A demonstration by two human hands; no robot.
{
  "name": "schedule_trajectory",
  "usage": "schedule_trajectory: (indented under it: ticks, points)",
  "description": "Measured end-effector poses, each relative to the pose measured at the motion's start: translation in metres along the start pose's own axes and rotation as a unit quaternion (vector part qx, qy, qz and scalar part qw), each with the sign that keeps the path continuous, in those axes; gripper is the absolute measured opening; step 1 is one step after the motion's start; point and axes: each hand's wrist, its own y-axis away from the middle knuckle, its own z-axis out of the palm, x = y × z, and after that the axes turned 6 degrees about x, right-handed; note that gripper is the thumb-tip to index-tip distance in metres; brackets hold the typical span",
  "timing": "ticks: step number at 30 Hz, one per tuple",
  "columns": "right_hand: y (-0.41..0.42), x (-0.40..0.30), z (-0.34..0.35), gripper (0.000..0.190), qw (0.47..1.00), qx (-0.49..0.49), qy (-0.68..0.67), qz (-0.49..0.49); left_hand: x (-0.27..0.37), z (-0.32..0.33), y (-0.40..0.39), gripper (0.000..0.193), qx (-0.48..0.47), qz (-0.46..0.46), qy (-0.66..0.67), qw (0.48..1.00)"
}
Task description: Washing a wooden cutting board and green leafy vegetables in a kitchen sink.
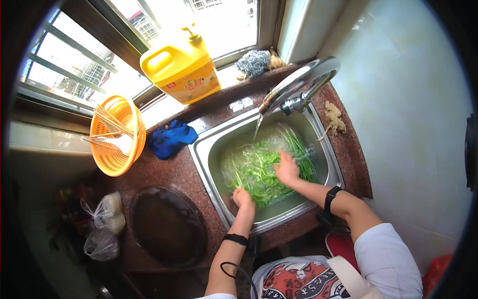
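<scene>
A stainless steel sink (203, 164) holds water and leafy green herbs (261, 168), with long green stalks (300, 153) along its right side. My left hand (242, 198) is at the sink's lower left, its fingers curled at the ends of some green stems; whether they grip them is unclear. My right hand (287, 170), slightly blurred, touches the greens right of the middle, fingers apart. Water runs from the chrome faucet (298, 88) into the back of the sink. The greens lie partly under the water between and beyond both hands.
A yellow detergent jug (183, 71) and a grey scouring pad (254, 62) stand on the window sill. Left of the sink are a blue cloth (171, 139), an orange basket (115, 164) with chopsticks, a dark round pan or lid (168, 226) and plastic bags (108, 213). String-like fibre (334, 119) lies right.
</scene>
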Motion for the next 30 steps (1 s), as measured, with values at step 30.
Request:
schedule_trajectory:
  ticks: [30]
  points:
    - [-0.022,0.001,0.044,0.049,0.983,-0.17,-0.06,-0.027,0.015,0.015,-0.024,0.043,-0.178,-0.078,-0.098,0.976]
